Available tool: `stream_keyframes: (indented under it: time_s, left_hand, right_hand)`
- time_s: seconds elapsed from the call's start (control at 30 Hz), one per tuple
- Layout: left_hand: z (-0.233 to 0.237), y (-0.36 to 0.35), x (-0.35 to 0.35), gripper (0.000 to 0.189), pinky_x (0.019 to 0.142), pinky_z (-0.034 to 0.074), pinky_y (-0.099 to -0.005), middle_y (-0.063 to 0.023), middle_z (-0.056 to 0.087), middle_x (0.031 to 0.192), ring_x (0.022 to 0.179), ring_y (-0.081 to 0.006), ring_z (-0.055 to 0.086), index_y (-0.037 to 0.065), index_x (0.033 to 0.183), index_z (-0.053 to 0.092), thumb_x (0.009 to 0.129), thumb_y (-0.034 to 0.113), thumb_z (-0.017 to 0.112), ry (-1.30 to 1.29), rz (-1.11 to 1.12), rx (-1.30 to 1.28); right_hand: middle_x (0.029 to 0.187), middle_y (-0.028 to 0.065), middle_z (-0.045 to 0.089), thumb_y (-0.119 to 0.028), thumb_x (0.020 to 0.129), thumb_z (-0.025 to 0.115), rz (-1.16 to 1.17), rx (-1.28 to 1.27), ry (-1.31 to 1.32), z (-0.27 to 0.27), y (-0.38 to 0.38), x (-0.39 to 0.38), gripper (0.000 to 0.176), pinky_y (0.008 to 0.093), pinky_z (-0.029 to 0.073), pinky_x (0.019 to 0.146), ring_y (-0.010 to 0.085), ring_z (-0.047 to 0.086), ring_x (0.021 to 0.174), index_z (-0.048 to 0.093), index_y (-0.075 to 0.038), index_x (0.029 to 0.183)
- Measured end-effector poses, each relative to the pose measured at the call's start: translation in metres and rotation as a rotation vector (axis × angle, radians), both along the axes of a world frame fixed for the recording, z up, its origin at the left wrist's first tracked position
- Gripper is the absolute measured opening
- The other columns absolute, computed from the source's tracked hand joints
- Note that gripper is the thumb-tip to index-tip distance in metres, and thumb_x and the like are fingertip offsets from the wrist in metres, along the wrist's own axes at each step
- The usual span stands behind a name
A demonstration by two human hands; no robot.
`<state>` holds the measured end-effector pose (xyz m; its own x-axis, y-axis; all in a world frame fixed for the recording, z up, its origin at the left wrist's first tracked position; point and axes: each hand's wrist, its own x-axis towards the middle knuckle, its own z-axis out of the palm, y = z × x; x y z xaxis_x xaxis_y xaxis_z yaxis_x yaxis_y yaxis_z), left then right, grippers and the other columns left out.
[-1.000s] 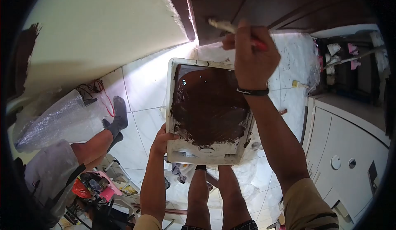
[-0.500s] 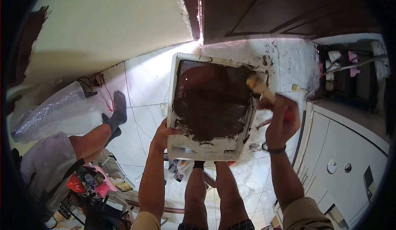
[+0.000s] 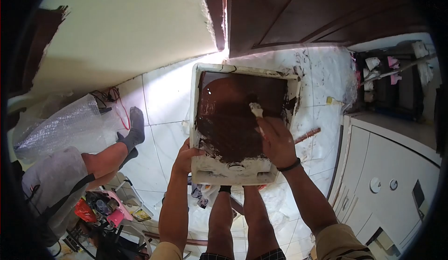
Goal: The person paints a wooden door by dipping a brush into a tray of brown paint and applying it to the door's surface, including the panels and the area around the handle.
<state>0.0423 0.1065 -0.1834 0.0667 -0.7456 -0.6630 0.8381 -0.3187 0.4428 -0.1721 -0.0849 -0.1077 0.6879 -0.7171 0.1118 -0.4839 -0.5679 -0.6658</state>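
A white tray [image 3: 215,178], its inside coated with dark brown paint [image 3: 233,120], is at the centre. My left hand [image 3: 185,156] grips the tray's lower left edge, thumb over the rim. My right hand [image 3: 276,141] is closed on the handle of a paintbrush [image 3: 256,110] above the right part of the tray. The bristles are dark and meet the brown paint, though whether they press on the bottom is hard to tell.
Another person's legs [image 3: 109,157] are at the left, near bubble wrap [image 3: 60,129] and a red cable. A white cabinet [image 3: 373,166] stands at the right. A dark brown door [image 3: 326,13] is ahead. A brown stick [image 3: 308,135] lies right of the tray.
My right hand and the brush have moved left and inward, from the tray's upper right corner to over the paint. My left hand still holds the tray.
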Motion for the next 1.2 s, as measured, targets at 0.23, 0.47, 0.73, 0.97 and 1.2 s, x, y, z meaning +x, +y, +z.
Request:
stream_keyframes:
  time_s: [0.23,0.47,0.73,0.97,1.2]
  left_hand:
    - [-0.006,0.004,0.000,0.062,0.085,0.053,-0.0405,-0.0179,0.059,0.111,0.096,-0.0309,0.063,-0.003,0.124,0.045,0.063,0.000,0.056,-0.027,-0.001,0.031]
    - [-0.015,-0.003,0.004,0.059,0.084,0.052,-0.0392,-0.0160,0.061,0.109,0.094,-0.0294,0.063,-0.003,0.121,0.049,0.063,0.000,0.057,-0.060,-0.043,0.053]
    - [-0.021,-0.015,0.004,0.051,0.081,0.052,-0.0360,-0.0136,0.064,0.104,0.090,-0.0254,0.064,-0.004,0.114,0.054,0.063,-0.002,0.058,-0.022,-0.061,0.042]
    - [-0.038,-0.025,0.010,0.057,0.083,0.053,-0.0386,-0.0150,0.062,0.106,0.091,-0.0279,0.064,-0.003,0.118,0.051,0.061,-0.001,0.057,-0.039,-0.105,0.048]
    - [-0.100,-0.009,0.038,0.066,0.085,0.054,-0.0421,-0.0184,0.061,0.109,0.094,-0.0325,0.063,-0.003,0.124,0.046,0.059,0.002,0.053,-0.142,-0.130,0.111]
  right_hand:
    - [0.084,0.0136,0.067,-0.015,0.090,0.061,-0.513,0.605,-0.370,-0.009,0.017,-0.026,0.021,0.0322,0.054,0.062,0.0209,0.065,0.069,0.060,0.002,0.103]
    - [0.080,0.0146,0.067,-0.022,0.093,0.057,-0.838,1.119,-0.901,-0.041,-0.002,-0.049,0.026,0.0319,0.054,0.057,0.0216,0.065,0.064,0.062,0.003,0.098]
    - [0.071,0.0123,0.065,-0.023,0.092,0.057,-0.923,1.230,-0.995,-0.060,0.000,-0.061,0.023,0.0319,0.050,0.054,0.0212,0.062,0.061,0.062,-0.001,0.094]
    - [0.075,0.0130,0.063,-0.023,0.093,0.055,-0.842,1.191,-1.169,-0.074,-0.043,-0.048,0.023,0.0327,0.048,0.053,0.0240,0.061,0.063,0.058,-0.001,0.099]
    - [0.082,0.0163,0.064,-0.017,0.089,0.054,-0.728,0.951,-1.116,-0.104,-0.124,0.027,0.027,0.0357,0.056,0.068,0.0269,0.066,0.072,0.058,0.007,0.102]
